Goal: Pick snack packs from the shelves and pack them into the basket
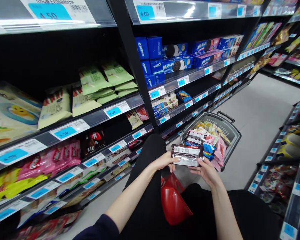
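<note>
Between my hands is a flat, dark brown snack packet (186, 151) with a white barcode label and a shiny silver edge. My left hand (165, 161) grips its left end, thumb on top. The right hand (207, 170) pinches the lower right corner, its other fingers partly underneath. Below my left hand, a glossy red packet (173, 201) lies between my black-clad legs; whether that hand touches it I cannot tell. Just beyond the snack packet stands a grey shopping basket (236, 133), holding several wrapped snacks in pink, blue, brown and yellow.
Shelves with blue price tags run along the left. They carry green snack bags (93, 81), pink packets (56, 156) and blue Oreo boxes (155, 48). Another shelf row (290, 186) borders the right side. The pale aisle floor (262, 96) stretches away beyond the basket.
</note>
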The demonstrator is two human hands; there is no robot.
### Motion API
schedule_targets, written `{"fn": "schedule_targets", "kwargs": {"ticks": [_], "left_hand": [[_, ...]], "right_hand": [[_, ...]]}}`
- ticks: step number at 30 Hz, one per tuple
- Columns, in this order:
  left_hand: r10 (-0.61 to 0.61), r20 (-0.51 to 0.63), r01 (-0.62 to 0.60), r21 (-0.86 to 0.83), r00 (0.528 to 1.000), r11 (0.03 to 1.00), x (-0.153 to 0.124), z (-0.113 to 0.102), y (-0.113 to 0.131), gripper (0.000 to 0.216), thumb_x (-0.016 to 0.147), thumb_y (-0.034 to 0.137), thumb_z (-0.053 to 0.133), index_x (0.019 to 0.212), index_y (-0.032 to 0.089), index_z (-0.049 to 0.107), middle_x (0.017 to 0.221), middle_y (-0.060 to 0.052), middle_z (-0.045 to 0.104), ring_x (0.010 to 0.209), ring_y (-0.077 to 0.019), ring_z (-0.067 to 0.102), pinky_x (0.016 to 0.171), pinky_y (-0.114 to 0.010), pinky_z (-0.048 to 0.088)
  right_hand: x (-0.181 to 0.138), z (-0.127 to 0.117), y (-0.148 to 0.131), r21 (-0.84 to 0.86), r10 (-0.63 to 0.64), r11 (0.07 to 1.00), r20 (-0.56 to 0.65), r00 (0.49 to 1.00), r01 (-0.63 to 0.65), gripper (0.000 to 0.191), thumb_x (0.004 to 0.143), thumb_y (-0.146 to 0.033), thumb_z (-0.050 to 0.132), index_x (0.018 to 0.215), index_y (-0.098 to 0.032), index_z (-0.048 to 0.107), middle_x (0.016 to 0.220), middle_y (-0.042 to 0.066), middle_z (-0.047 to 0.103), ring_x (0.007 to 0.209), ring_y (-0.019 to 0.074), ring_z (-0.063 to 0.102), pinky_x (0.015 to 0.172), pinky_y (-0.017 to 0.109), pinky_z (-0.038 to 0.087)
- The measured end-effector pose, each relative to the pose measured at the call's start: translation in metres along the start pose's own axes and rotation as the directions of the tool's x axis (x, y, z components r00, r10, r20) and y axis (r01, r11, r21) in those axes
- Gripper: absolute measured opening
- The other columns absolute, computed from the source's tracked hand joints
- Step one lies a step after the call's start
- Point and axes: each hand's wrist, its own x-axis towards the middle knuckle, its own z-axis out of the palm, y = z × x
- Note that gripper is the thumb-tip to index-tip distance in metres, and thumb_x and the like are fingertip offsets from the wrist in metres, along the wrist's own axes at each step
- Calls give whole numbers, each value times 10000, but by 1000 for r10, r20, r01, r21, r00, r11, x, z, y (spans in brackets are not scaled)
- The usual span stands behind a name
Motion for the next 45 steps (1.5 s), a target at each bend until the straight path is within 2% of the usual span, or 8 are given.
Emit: {"fn": "schedule_targets", "kwargs": {"ticks": [6, 13, 21, 26, 32, 36, 40, 45], "left_hand": [[72, 29, -65, -193, 997, 979, 6, -2, -6, 574, 776, 521, 569, 1137, 83, 481, 665, -72, 639, 454, -167, 623, 345, -184, 427], [46, 73, -27, -243, 996, 970, 10, -6, -12, 494, 747, 295, 514, 1177, 55, 471, 751, -147, 682, 527, -249, 659, 369, -238, 460], [25, 276, 106, -452, 961, 886, 2, -7, -4, 467, 695, 112, 503, 1160, 87, 526, 952, -171, 684, 851, -311, 667, 663, -395, 539], [144, 131, -62, -490, 981, 870, 2, -4, 0, 421, 713, 79, 555, 1133, 82, 540, 994, -178, 671, 914, -305, 652, 762, -445, 521], [179, 44, -171, -149, 983, 974, 0, 7, 1, 529, 716, 330, 684, 1166, 123, 499, 944, -136, 655, 736, -256, 671, 586, -355, 554], [344, -266, -328, 103, 901, 939, 5, 9, -2, 414, 694, 399, 669, 997, 173, 499, 921, -50, 589, 718, -166, 600, 532, -288, 536], [462, -435, -277, 423, 773, 863, 7, 2, -2, 200, 735, 334, 602, 723, 170, 487, 822, 10, 454, 691, -104, 493, 541, -212, 499], [343, -478, -231, 277, 809, 932, 8, -7, 2, 218, 683, 354, 614, 625, 152, 554, 731, 4, 417, 641, -119, 456, 440, -198, 450]], "right_hand": [[7, -4, 6, -8, -65, 998, -110, 992, 65, 325, 620, -335, 764, 865, -179, 618, 784, 41, 704, 671, 245, 694, 534, 322, 574], [11, 2, 12, -18, -112, 994, -227, 967, 111, 397, 533, -413, 791, 779, -163, 604, 650, 31, 668, 552, 236, 669, 448, 320, 551], [16, 0, 19, -272, -444, 888, -302, 844, 370, 394, 599, -508, 715, 735, -145, 643, 647, 5, 619, 509, 155, 566, 412, 279, 508], [14, 2, 22, -317, -568, 817, -302, 765, 482, 335, 686, -482, 661, 746, -153, 643, 707, 14, 609, 605, 155, 555, 471, 268, 508], [22, -9, 29, -142, -449, 893, -337, 828, 427, 345, 633, -471, 703, 740, -154, 617, 667, 1, 599, 490, 137, 539, 421, 285, 489], [21, -7, 37, -179, -531, 846, -361, 767, 502, 332, 662, -461, 685, 758, -149, 626, 754, 20, 614, 593, 159, 576, 471, 291, 515], [18, 0, 44, -374, -633, 769, -336, 697, 519, 337, 723, -477, 626, 805, -151, 645, 793, 33, 637, 654, 172, 583, 547, 314, 544], [14, -1, 47, -549, -700, 676, -272, 660, 491, 361, 751, -494, 588, 863, -161, 670, 867, 61, 669, 675, 194, 606, 667, 361, 547]]}}
